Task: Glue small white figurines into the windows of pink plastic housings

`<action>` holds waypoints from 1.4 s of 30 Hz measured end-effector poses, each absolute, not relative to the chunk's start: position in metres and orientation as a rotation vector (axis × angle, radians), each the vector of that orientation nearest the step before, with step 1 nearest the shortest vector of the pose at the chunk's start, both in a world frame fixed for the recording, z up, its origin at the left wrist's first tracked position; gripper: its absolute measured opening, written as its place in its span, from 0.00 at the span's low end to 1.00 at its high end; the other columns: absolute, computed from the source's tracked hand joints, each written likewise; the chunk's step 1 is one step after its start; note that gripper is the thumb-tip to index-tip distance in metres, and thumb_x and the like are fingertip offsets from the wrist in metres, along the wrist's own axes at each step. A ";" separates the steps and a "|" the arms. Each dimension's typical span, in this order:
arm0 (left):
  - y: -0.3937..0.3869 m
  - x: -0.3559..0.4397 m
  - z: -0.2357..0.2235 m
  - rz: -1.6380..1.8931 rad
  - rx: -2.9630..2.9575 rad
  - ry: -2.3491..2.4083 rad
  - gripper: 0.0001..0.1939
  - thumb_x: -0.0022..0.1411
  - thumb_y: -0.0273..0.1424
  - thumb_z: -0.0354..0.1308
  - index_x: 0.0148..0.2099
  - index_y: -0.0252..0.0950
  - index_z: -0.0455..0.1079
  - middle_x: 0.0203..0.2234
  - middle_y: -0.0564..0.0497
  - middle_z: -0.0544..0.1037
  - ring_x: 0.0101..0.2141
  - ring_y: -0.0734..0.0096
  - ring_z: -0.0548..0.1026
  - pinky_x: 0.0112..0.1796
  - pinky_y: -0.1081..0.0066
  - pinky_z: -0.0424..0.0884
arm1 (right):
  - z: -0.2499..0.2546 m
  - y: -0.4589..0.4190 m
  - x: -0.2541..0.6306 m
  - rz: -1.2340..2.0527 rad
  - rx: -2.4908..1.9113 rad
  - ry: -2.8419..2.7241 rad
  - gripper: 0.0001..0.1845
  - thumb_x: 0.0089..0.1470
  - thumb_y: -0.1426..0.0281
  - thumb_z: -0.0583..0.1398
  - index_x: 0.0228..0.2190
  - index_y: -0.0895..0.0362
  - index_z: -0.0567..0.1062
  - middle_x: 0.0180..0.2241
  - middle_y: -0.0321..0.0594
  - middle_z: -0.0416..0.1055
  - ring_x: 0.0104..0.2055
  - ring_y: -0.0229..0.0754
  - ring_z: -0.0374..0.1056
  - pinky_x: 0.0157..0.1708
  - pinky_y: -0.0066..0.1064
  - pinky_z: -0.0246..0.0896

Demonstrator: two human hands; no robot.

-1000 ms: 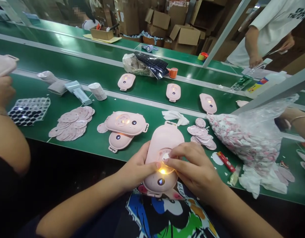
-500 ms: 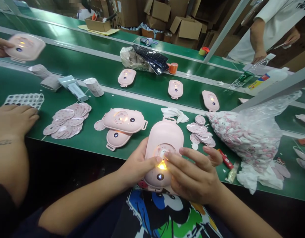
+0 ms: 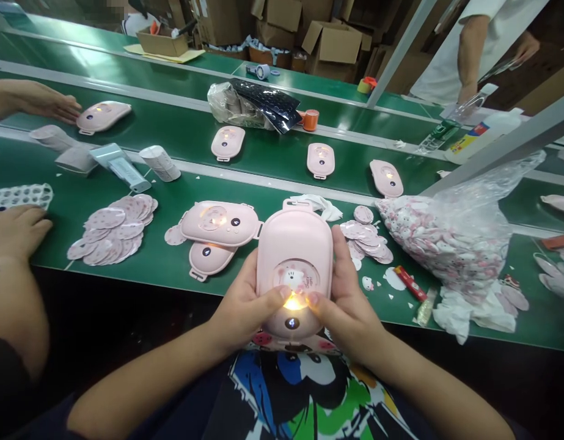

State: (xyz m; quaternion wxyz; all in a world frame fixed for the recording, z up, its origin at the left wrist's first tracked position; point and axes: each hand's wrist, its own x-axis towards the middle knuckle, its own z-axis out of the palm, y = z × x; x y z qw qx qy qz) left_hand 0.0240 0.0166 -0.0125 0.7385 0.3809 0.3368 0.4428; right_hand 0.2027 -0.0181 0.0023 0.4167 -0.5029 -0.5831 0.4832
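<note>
Between my two hands I hold a pink oval plastic device (image 3: 294,238), upright, with a strap loop at its top end. A cat-face sticker (image 3: 294,278) lies in its round recess, above an orange glow and a small display showing 4. My left hand (image 3: 245,299) grips the left side, its thumb on the recess's lower edge. My right hand (image 3: 348,299) is wrapped round the right side, its thumb near the glow. Left of it, one pink device (image 3: 220,221) rests across another pink device (image 3: 211,260). Round stickers (image 3: 366,238) lie in a pile to the right.
A plastic bag of cat-face pieces (image 3: 451,238) stands at right, near a red tube (image 3: 410,283). More round stickers (image 3: 114,229) are heaped at left. Lit pink devices (image 3: 321,160) sit on the belt. A co-worker's hand (image 3: 47,101) is at far left.
My right hand has gone from fingers over the recess to gripping the device's right side, uncovering the sticker. At far left, the co-worker's device has been set down on the belt and released.
</note>
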 end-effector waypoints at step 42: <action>0.014 0.029 -0.007 1.091 0.791 0.729 0.21 0.52 0.29 0.71 0.48 0.37 0.71 0.36 0.48 0.82 0.36 0.61 0.80 0.37 0.64 0.78 | 0.011 -0.021 0.192 0.932 -1.258 -1.675 0.46 0.64 0.72 0.51 0.67 0.40 0.25 0.71 0.24 0.23 0.73 0.47 0.24 0.70 0.47 0.40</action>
